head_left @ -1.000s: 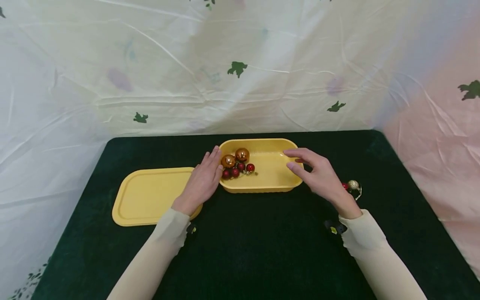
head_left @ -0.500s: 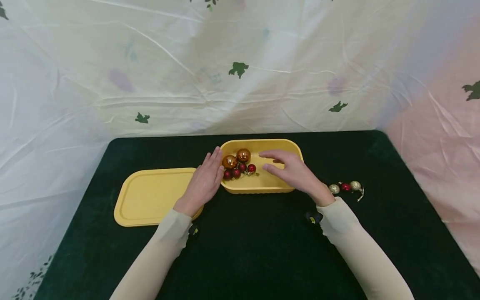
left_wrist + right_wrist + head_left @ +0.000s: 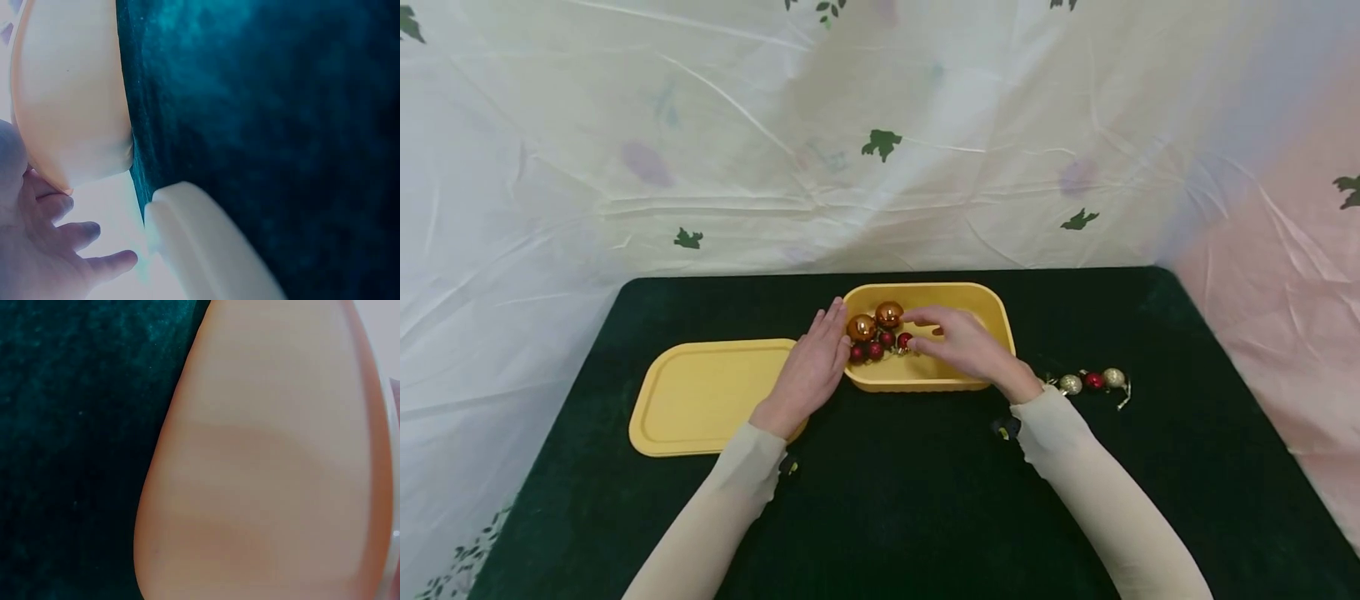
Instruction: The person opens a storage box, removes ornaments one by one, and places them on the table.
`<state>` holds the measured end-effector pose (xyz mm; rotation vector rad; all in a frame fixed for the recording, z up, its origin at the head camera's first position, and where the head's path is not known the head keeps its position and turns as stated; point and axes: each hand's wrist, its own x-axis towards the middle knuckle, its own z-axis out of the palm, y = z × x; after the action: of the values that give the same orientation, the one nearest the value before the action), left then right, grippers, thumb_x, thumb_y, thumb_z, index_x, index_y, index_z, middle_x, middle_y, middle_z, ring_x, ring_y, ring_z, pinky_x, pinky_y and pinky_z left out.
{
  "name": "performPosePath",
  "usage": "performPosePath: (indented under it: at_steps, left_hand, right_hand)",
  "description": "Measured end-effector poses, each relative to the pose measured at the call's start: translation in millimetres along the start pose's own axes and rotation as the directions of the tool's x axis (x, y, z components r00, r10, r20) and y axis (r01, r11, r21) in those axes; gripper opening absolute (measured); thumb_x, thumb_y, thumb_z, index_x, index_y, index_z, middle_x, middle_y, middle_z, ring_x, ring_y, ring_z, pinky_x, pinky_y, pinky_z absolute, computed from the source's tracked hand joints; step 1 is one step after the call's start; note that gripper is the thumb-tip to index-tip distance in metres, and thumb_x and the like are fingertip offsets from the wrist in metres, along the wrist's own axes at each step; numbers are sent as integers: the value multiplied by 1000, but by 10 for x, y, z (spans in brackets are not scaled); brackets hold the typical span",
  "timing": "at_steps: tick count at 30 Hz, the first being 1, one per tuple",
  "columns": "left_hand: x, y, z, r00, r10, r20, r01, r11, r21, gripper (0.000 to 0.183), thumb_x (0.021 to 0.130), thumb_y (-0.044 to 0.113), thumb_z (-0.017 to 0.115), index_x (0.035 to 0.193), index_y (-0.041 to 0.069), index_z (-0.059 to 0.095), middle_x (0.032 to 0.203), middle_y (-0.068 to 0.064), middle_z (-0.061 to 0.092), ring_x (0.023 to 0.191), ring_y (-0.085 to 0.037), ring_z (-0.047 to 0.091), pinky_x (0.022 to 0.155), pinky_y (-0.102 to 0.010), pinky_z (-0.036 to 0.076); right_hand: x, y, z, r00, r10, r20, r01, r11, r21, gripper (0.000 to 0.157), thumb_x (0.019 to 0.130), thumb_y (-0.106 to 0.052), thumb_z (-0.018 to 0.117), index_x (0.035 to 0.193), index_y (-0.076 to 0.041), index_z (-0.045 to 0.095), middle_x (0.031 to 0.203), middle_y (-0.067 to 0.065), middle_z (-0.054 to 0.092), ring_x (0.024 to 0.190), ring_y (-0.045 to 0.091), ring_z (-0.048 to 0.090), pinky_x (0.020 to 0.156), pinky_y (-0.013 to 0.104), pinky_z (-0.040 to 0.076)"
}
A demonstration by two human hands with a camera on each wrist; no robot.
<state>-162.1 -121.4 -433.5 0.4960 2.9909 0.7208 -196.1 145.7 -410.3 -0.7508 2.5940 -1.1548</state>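
In the head view a yellow rectangular box (image 3: 970, 367) with rounded corners holds two shiny orange-gold balls (image 3: 862, 327) and several small dark red bauble ornaments (image 3: 876, 350), bunched at its left end. My left hand (image 3: 811, 362), fingers straight, rests against that left end. The left wrist view has its fingers (image 3: 78, 236) at the box wall (image 3: 75, 94). Over the box's inside reaches my right hand (image 3: 962, 340), thumb and index finger apart, tips right at the nearest red bauble and orange ball. Only the box's side (image 3: 262, 456) fills the right wrist view.
A yellow lid (image 3: 703, 400) lies flat left of the box, partly under my left forearm and hand. To the right, a short row of gold and red baubles (image 3: 1093, 381) with a cord lies on the dark green tablecloth (image 3: 895, 500). A pale patterned curtain (image 3: 760, 167) hangs behind.
My right hand has moved left inside the box, from its right end to the baubles, uncovering the row of baubles on the right. My left hand stays put.
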Motion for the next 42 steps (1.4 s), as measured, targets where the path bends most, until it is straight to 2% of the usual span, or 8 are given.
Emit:
performPosePath:
  at_steps: [9,17,26,35,42]
  left_hand:
    - [14,-10,15,1000,7,-4,-7,1000,1,59,114,31,36,165,6,20,173,-6,13,156,-34,21,119,-61,31]
    - [7,-3,36,1000,14,-6,-14,1000,-11,59,114,30,36,165,6,19,173,-7,13,157,-34,20,121,-58,29]
    - [0,-20,52,1000,6,-4,-6,1000,-17,59,114,32,34,166,7,17,173,-7,12,157,-33,19,122,-58,28]
    - [-24,-29,60,998,45,-36,-46,999,-18,59,114,26,38,164,2,20,172,-13,16,156,-35,21,125,-51,23]
    - [-15,-26,63,997,63,-43,-64,998,-17,59,114,25,38,164,1,20,172,-13,16,157,-29,19,127,-46,18]
  right_hand:
    - [84,81,46,998,51,47,-51,999,-13,42,99,-21,72,138,-9,66,139,8,65,128,29,61,106,51,50]
    - [136,132,97,992,107,68,-104,994,-36,39,98,-20,72,136,-10,67,137,8,66,118,25,67,102,46,54]
    - [192,141,129,988,124,89,-118,990,-71,35,99,-17,72,133,-10,69,134,8,67,116,23,67,102,44,54]
    - [228,117,149,985,130,112,-119,988,-103,33,99,-15,71,132,-9,70,130,8,69,113,22,66,101,43,53]
    - [231,124,136,985,133,108,-121,986,-110,33,99,-14,70,131,-9,70,129,7,70,116,22,65,105,44,51]
